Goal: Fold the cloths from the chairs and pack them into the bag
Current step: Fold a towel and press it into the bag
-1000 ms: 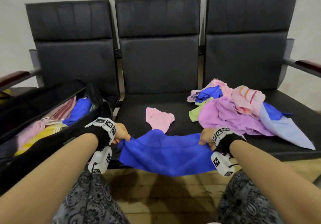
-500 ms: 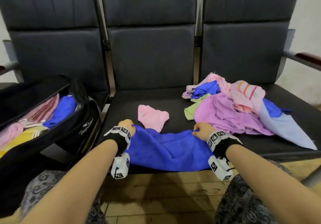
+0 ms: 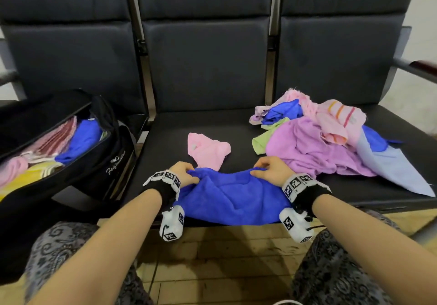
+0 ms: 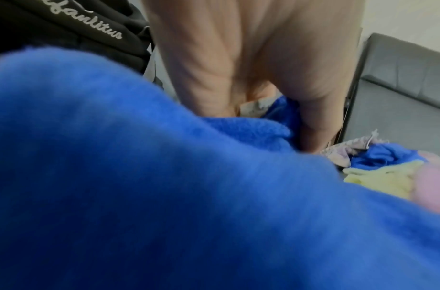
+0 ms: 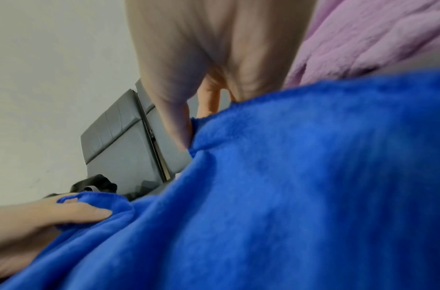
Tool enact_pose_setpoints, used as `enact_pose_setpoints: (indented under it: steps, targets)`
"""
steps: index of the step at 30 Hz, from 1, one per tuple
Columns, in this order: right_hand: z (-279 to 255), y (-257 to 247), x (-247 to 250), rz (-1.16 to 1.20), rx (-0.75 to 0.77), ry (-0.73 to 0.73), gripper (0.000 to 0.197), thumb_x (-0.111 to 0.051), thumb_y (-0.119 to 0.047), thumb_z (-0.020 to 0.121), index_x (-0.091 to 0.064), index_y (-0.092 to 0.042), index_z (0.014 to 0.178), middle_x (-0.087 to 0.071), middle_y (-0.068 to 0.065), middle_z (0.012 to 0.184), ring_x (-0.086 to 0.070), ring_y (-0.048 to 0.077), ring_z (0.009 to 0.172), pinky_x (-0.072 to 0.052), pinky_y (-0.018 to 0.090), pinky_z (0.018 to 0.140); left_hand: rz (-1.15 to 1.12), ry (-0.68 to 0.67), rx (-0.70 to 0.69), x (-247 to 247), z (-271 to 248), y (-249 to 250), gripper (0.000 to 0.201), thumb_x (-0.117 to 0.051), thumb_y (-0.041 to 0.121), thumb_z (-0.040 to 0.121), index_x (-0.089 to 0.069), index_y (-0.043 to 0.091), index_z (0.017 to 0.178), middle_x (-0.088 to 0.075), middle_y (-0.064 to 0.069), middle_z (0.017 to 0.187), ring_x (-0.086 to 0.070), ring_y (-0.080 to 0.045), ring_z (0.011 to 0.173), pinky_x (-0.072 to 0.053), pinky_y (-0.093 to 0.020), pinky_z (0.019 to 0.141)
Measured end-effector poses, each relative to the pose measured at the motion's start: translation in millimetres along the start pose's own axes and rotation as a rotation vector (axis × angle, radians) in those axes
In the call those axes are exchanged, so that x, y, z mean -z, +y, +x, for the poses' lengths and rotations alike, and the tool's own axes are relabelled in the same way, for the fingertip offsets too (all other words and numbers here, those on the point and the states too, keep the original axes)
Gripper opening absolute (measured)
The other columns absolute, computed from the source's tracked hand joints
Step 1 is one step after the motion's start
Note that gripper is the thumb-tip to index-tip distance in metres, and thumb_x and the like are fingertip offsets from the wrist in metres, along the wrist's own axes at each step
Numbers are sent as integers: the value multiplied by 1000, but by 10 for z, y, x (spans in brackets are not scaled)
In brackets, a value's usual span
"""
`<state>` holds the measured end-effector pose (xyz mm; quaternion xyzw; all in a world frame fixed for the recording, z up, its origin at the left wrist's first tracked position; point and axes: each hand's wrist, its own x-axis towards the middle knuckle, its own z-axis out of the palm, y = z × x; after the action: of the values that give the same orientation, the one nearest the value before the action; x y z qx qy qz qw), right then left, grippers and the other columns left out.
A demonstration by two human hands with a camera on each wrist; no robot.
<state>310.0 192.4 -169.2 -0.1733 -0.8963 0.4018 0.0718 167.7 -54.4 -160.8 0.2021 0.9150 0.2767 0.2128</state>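
Observation:
A blue cloth [image 3: 231, 196] lies over the front edge of the middle seat, its lower half hanging off. My left hand [image 3: 186, 174] pinches its far left corner, and my right hand [image 3: 267, 170] pinches its far right corner. The left wrist view shows thumb and fingers closed on the blue cloth [image 4: 258, 131]. In the right wrist view my right hand pinches the blue cloth [image 5: 300, 176] and my left hand [image 5: 65, 213] grips its other corner. An open black bag [image 3: 99, 162] sits on the left seat with several folded cloths inside.
A small pink cloth [image 3: 208, 151] lies on the middle seat just beyond my hands. A heap of loose cloths, purple [image 3: 309, 151], pale blue, green and striped pink, covers the right seat. A wooden armrest [image 3: 425, 65] juts out at far right. My knees are below the seat edge.
My hands have carried the cloth's two corners away from me, up onto the seat, and come closer together. The view has moved nearer to the chairs.

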Motion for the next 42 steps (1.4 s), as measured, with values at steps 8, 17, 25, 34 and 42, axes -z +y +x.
enact_pose_setpoints:
  steps: [8, 17, 25, 34, 42]
  targets:
    - [-157, -228, -214, 298, -8, 115, 11, -73, -5, 79, -70, 5, 81, -70, 20, 94, -58, 14, 82, -46, 21, 80, -887, -74, 36, 29, -323, 156, 14, -67, 5, 83, -61, 7, 70, -66, -9, 71, -62, -22, 75, -50, -28, 71]
    - [-109, -459, -85, 521, -57, 402, 25, -70, -6, 83, -57, -19, 65, -61, -7, 56, -54, -4, 48, -46, 12, 58, -999, -9, 27, 361, -505, 257, 9, -68, 8, 83, -64, 2, 89, -68, -16, 86, -64, -29, 85, -52, -36, 81]
    - [46, -319, 374, 442, -134, 597, 25, -71, -17, 84, -67, 4, 97, -60, 9, 83, -53, 18, 80, -41, 26, 75, -779, 151, -61, 627, -461, -56, 23, -69, 8, 81, -56, 2, 63, -55, -8, 59, -51, -23, 66, -42, -29, 67]
    - [-2, -162, 369, 662, -329, 264, 11, -70, -6, 82, -64, -11, 74, -65, 15, 82, -64, 33, 86, -56, 43, 82, 334, 251, -329, 706, -486, -116, 41, -69, 28, 83, -36, 22, 59, -41, 4, 57, -43, -20, 63, -34, -30, 61]
    - [-70, -2, 394, 484, -217, 203, 20, -71, 4, 79, -61, -10, 67, -61, 8, 74, -58, 22, 80, -51, 18, 70, 394, 115, -262, 677, -488, -243, 20, -66, 24, 86, -48, 23, 79, -47, 7, 64, -50, -16, 68, -37, -24, 66]
